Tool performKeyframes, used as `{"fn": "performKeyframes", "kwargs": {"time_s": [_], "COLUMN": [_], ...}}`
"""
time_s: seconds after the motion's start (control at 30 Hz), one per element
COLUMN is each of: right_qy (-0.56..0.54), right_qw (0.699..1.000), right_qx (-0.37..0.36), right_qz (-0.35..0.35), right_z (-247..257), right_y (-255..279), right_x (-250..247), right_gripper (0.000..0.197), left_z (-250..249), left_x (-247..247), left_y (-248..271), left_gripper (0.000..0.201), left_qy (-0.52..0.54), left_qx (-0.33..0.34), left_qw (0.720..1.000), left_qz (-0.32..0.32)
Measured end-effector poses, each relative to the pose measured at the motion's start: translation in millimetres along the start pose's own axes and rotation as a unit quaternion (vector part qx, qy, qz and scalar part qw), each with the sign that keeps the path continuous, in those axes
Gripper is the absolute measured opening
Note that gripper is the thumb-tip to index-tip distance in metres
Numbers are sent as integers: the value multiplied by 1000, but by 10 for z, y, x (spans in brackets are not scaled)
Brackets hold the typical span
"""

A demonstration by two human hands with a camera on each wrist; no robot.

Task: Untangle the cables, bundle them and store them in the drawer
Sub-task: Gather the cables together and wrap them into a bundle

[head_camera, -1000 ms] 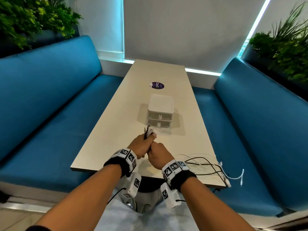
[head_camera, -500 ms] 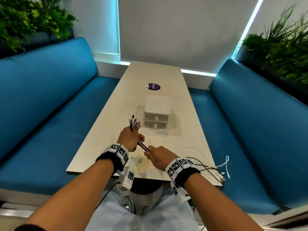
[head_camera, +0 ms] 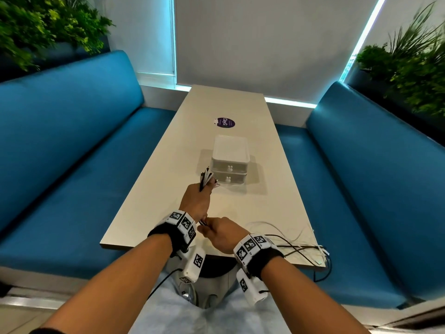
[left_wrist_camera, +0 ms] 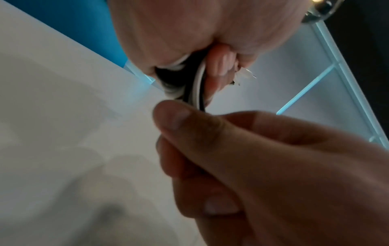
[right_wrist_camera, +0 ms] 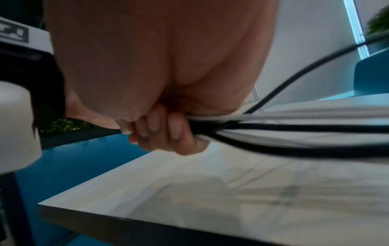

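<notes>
While the left hand (head_camera: 196,203) clenches the cables (head_camera: 206,178) above the table (head_camera: 269,165), the right hand (head_camera: 222,235) pinches their trailing strands near its front edge.

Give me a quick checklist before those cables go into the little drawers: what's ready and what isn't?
1. Left hand grip on the cable bundle: ok.
2. Right hand grip on the same cables: ok.
3. All cables gathered: not ok, loose ends trail over the table edge.
4. Drawer open: not ok, both drawers of the drawer unit are closed.
5. Bundle tied: cannot tell.
</notes>
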State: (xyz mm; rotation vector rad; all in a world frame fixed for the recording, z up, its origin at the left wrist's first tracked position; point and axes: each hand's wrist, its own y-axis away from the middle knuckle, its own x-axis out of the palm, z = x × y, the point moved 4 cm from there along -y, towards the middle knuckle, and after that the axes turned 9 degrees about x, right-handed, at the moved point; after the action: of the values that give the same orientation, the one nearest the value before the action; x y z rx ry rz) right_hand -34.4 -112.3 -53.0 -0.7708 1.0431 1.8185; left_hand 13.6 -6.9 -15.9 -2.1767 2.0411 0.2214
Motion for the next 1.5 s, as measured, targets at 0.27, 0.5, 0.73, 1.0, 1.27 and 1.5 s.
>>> {"fn": "performKeyframes", "kwargs": {"time_s": [0.27, 0.5, 0.73, 1.0, 1.27, 1.5], "right_qy": [122, 90, 101, 58, -2, -37], "right_qw": [992, 994, 994, 998, 998, 995], "right_qx": [15, 48, 45, 31, 50, 40], "right_qz": [8, 47, -10, -26, -50, -85], "right_z": [-195, -606, -739, -727, -721, -661], "right_y": [50, 192, 140, 62, 120, 117], "right_x": [17, -108, -254, -342, -501, -632], "right_gripper": [41, 41, 42, 30, 24, 13], "left_z": [84, 115, 264, 310, 186, 96], "left_x": [5, 81, 206, 319, 363, 265], "left_y": [-89, -65, 112, 318, 164, 28], "left_gripper": [54, 52, 45, 53, 19, 4], "left_qy": [-176, -253, -297, -379, -453, -478], "left_qx": [73, 110, 89, 115, 150, 153], "left_qw": [980, 946, 914, 857, 826, 810], "left_qz": [58, 168, 262, 329, 299, 302]}}
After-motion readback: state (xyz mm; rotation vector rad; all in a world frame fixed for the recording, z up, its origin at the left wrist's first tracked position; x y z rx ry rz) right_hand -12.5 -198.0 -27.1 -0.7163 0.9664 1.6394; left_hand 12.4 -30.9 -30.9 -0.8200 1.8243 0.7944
